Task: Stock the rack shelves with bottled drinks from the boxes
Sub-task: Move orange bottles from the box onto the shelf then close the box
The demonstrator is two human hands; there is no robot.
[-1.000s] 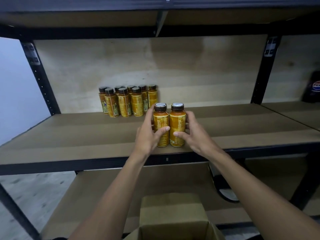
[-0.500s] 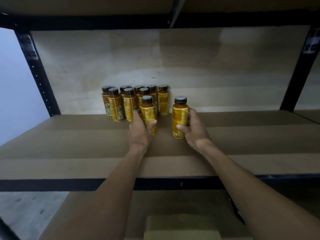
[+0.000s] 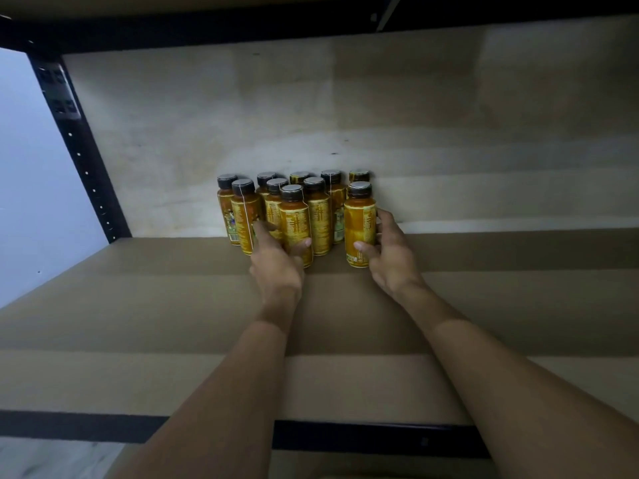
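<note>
Along back edge of shelf [image 3: 138,323]: grips front bottle [image 3: 295,223] in left hand [image 3: 276,267], end bottle [image 3: 359,223] in right hand [image 3: 390,257], likely squaring rows [image 3: 320,209] tightly.

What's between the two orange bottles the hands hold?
Head view: bare brown shelf board between left-held bottle and right-held bottle; a third dark-capped orange bottle stands just behind the gap.

The bottles [image 3: 320,216] at centre are amber-orange with yellow-gold printed labels and dark caps. The shelf board [image 3: 138,323] is tan, the rack post [image 3: 83,153] at upper left black, the back panel [image 3: 242,98] pale beige.
</note>
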